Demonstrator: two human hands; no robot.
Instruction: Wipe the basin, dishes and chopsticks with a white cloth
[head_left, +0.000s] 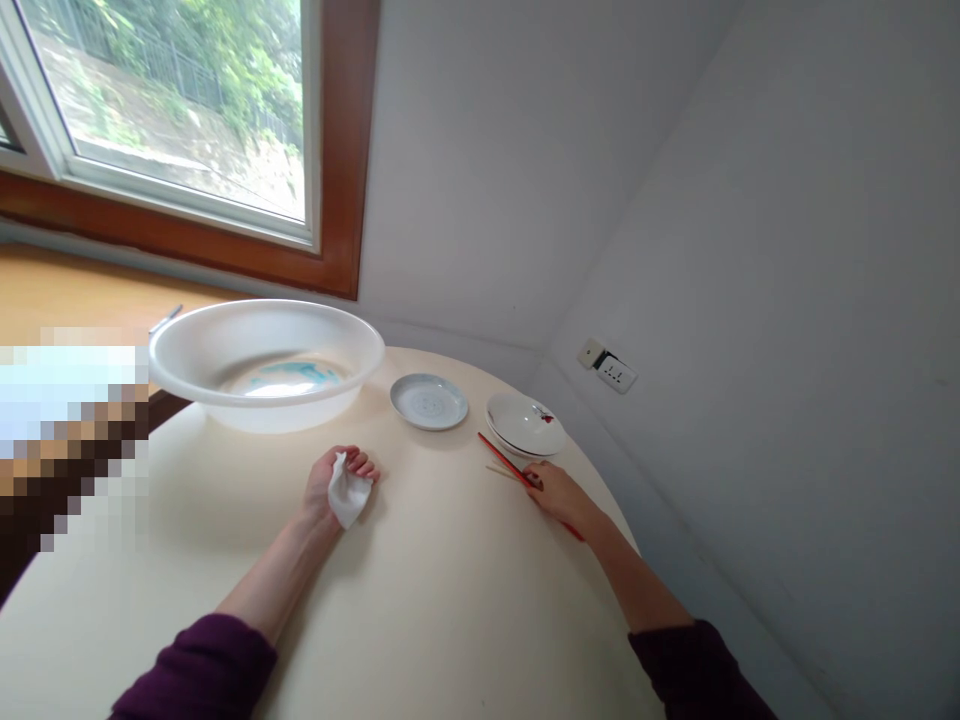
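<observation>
My left hand (337, 482) rests on the cream table (420, 600) with its fingers curled round a crumpled white tissue (349, 497). My right hand (559, 494) lies near the table's right edge, fingers closed on red chopsticks (504, 459) that point up and left. A pale wooden stick (501, 473) lies just beside them. Right above that hand sits a white bowl (526, 423) with a red mark on its rim.
A large white plastic basin (266, 362) with a little bluish water stands at the back left. A small pale blue plate (429, 401) sits between basin and bowl. A wall socket (607, 367) is on the right wall; a window lies behind.
</observation>
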